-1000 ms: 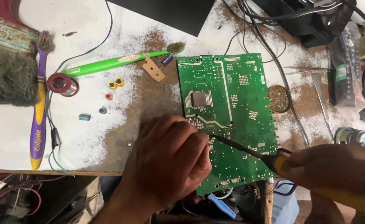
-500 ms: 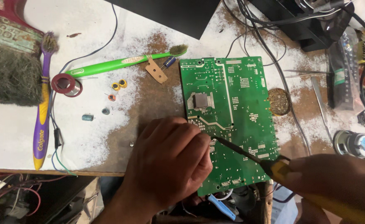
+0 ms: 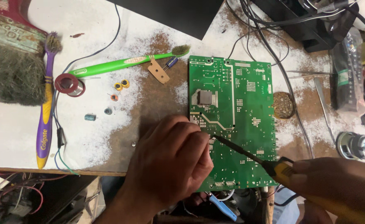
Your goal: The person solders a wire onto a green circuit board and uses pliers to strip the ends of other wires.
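- Green circuit board (image 3: 232, 124) lies flat at the desk's front edge, right of centre; soldering in hand, the joint not visibly finished.
- Soldering iron (image 3: 249, 155) tip touches the board just beside the left hand's fingertips (image 3: 205, 139).
- Left hand (image 3: 170, 166) presses the board's front-left corner, fingers curled together; what they pinch, cannot tell.
- Right hand (image 3: 336, 184) clasps the iron's yellow handle.
- Loose capacitors (image 3: 120, 87) and a green toothbrush (image 3: 128, 63) lie well apart, toward the rear left.

Circuit board (image 3: 236, 120): green, rectangular, lying flat solder-side up near the bench's front edge, toward the right.
Soldering iron (image 3: 255, 159): yellow handle, dark shaft slanting up-left, tip touching the board's lower-left area.
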